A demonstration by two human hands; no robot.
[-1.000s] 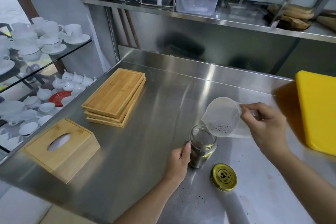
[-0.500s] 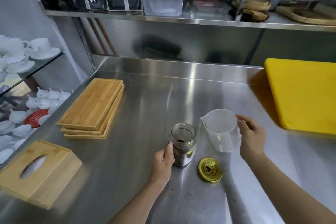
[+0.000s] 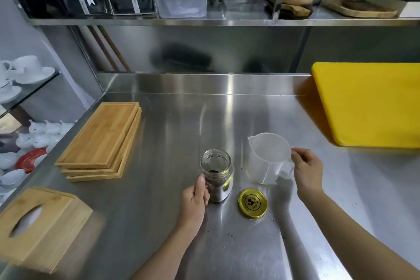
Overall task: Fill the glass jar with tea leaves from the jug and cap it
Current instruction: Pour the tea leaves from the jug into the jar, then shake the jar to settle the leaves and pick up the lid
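One glass jar (image 3: 217, 174), one jug (image 3: 268, 158), one gold lid (image 3: 252, 203), three bamboo trays (image 3: 101, 141), two hands.

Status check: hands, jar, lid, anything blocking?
Left hand grips jar, right hand on upright jug. Jar open, tea inside. Lid flat on counter beside jar. Nothing blocking.

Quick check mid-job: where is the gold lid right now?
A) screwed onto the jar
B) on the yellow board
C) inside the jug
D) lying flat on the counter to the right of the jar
D: the gold lid lies flat on the counter, right of the open jar.
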